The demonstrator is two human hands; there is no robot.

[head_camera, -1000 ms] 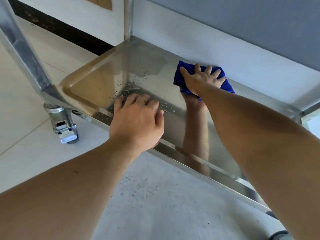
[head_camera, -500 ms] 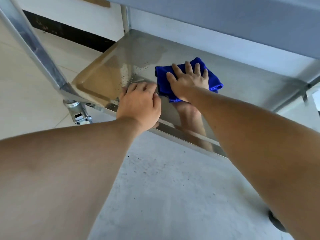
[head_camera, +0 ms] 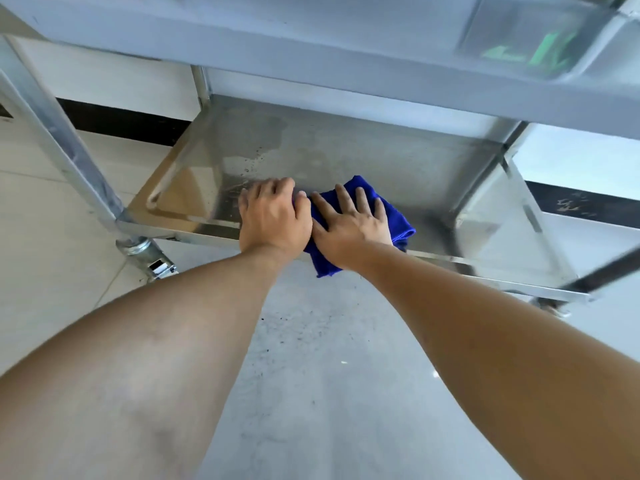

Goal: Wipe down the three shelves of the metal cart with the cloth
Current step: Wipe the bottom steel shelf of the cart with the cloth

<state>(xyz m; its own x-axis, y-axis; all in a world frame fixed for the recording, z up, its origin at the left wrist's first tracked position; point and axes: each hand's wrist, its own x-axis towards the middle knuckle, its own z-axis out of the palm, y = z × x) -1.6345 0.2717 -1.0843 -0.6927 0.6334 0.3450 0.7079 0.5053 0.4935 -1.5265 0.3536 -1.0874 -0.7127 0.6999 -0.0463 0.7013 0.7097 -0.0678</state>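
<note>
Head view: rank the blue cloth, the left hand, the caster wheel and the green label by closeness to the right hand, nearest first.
1. blue cloth, directly under the right hand.
2. left hand, touching it on the left.
3. caster wheel, lower left corner.
4. green label, upper right, above.

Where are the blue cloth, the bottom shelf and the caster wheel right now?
blue cloth (head_camera: pixel 401 223): head view, right edge beside the right hand.
bottom shelf (head_camera: pixel 346 157): head view, bare metal surface behind the hands.
caster wheel (head_camera: pixel 157 266): head view, bracket under the front-left corner.
</note>
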